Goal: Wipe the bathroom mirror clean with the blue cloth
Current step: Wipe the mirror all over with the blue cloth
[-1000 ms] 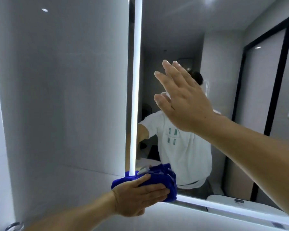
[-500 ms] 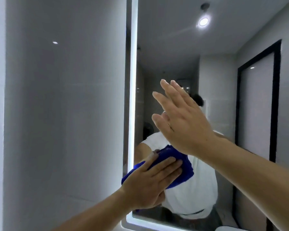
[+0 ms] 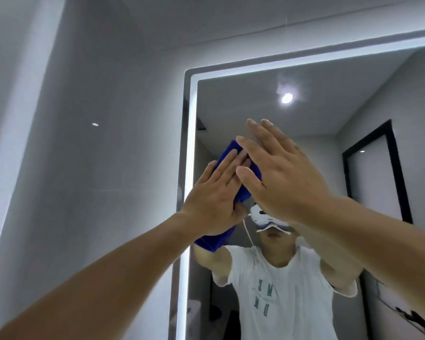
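Head view: flat left hand [image 3: 216, 197] presses blue cloth [image 3: 231, 153] on mirror [image 3: 329, 114]; right hand [image 3: 280, 177] spread.

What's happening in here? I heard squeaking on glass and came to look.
A person is wiping the bathroom mirror. The left hand presses a blue cloth flat against the glass with straight fingers, close to the lit strip along the mirror's left edge. The right hand is held up open beside it and holds nothing; whether it touches the glass cannot be told.
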`<action>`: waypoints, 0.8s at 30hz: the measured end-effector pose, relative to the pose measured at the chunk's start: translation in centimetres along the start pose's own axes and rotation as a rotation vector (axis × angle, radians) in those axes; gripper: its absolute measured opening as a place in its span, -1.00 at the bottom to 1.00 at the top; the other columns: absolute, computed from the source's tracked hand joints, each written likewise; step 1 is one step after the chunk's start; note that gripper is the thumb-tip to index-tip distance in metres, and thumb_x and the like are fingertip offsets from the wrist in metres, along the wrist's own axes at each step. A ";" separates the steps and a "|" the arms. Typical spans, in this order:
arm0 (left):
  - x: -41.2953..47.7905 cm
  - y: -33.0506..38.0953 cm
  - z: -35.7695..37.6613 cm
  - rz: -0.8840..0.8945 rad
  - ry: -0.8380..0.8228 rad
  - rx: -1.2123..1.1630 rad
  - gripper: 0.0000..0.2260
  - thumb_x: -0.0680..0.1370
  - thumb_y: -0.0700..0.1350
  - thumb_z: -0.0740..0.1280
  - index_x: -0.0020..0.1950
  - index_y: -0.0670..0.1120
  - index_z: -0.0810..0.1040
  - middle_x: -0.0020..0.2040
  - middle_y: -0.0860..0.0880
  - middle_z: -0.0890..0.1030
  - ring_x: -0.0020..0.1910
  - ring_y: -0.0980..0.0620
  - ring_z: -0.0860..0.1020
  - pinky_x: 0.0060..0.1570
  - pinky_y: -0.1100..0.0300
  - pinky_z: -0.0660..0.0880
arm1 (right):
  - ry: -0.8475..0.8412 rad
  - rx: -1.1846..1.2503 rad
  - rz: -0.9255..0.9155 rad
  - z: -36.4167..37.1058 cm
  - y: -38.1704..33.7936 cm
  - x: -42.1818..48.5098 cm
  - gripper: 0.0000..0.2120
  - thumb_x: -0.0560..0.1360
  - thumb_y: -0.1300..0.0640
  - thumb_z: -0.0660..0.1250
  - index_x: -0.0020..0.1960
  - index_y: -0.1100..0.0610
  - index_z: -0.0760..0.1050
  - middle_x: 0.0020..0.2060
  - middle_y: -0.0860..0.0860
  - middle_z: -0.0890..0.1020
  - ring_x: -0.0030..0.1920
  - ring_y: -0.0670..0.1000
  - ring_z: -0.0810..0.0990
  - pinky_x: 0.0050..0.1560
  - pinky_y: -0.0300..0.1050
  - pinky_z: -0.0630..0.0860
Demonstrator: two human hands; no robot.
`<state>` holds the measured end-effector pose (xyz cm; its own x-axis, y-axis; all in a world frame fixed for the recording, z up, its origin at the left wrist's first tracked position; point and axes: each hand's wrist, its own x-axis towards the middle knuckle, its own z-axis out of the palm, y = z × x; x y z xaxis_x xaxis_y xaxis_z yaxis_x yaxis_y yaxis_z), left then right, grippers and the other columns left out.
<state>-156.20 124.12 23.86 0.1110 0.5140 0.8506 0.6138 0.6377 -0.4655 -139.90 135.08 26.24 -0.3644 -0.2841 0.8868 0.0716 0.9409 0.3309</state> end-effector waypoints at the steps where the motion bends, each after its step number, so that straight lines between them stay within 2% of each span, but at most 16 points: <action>1: 1.5 -0.7 -0.5 -0.010 0.003 0.011 -0.42 0.64 0.13 0.02 0.62 -0.04 -0.02 0.62 0.02 -0.02 0.59 0.06 -0.13 0.53 -0.04 0.05 | 0.005 -0.001 0.000 -0.1 0.2 0.1 -0.44 0.62 -0.19 -0.15 0.58 -0.04 -0.05 0.57 -0.07 -0.14 0.53 -0.06 -0.28 0.53 0.01 -0.17; 3: 4.6 -2.3 -1.2 -0.057 0.005 0.001 -0.40 0.62 0.16 -0.13 0.62 -0.04 -0.11 0.62 0.03 -0.11 0.58 0.09 -0.19 0.54 -0.04 0.00 | 0.019 0.004 0.000 0.0 0.7 0.3 -0.45 0.63 -0.17 -0.16 0.58 -0.04 -0.08 0.57 -0.08 -0.15 0.53 -0.08 -0.30 0.53 -0.01 -0.19; 4: 6.2 -3.1 -1.7 -0.085 -0.001 -0.014 -0.38 0.60 0.16 -0.14 0.62 -0.03 -0.16 0.62 0.05 -0.15 0.57 0.10 -0.22 0.55 -0.04 -0.02 | 0.030 0.018 0.003 0.0 0.9 0.3 -0.46 0.64 -0.17 -0.17 0.57 -0.04 -0.07 0.57 -0.09 -0.15 0.53 -0.09 -0.30 0.53 -0.02 -0.20; 7: 10.8 -5.0 -3.3 -0.133 -0.013 -0.060 -0.31 0.56 0.13 0.01 0.60 -0.04 -0.20 0.62 0.05 -0.18 0.57 0.11 -0.22 0.55 -0.06 -0.05 | 0.061 0.049 0.013 0.1 1.9 0.1 -0.45 0.61 -0.19 -0.18 0.57 -0.08 -0.02 0.57 -0.10 -0.10 0.53 -0.11 -0.26 0.52 -0.07 -0.19; 11: 15.8 -6.6 -5.2 -0.178 -0.028 -0.082 -0.24 0.49 0.12 0.07 0.61 -0.06 -0.18 0.62 0.03 -0.16 0.57 0.08 -0.20 0.55 -0.03 -0.08 | 0.087 0.036 0.023 0.3 3.0 -0.1 -0.43 0.59 -0.18 -0.17 0.57 -0.06 -0.03 0.57 -0.11 -0.08 0.53 -0.12 -0.24 0.48 -0.12 -0.21; 15: 20.2 -7.7 -6.5 -0.237 -0.009 -0.062 -0.27 0.56 0.09 0.15 0.61 -0.08 -0.14 0.62 0.02 -0.14 0.58 0.07 -0.18 0.50 0.01 -0.05 | 0.101 0.045 0.018 0.5 3.6 -0.2 -0.42 0.57 -0.19 -0.18 0.57 -0.06 -0.02 0.57 -0.12 -0.08 0.53 -0.12 -0.24 0.50 -0.09 -0.15; 24: 22.3 -6.6 -5.8 -0.260 0.051 -0.071 -0.27 0.52 0.09 0.12 0.61 -0.09 -0.10 0.62 -0.01 -0.10 0.59 0.04 -0.14 0.54 -0.03 -0.05 | 0.135 0.005 0.055 -0.6 5.8 -0.5 -0.45 0.57 -0.15 -0.07 0.52 -0.04 0.13 0.57 -0.07 0.00 0.54 -0.09 -0.16 0.53 0.00 0.00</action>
<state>-153.24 127.99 47.33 -0.0189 0.3075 0.9514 0.6802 0.7014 -0.2132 -138.72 140.57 27.97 -0.2315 -0.2540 0.9391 0.0836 0.9565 0.2793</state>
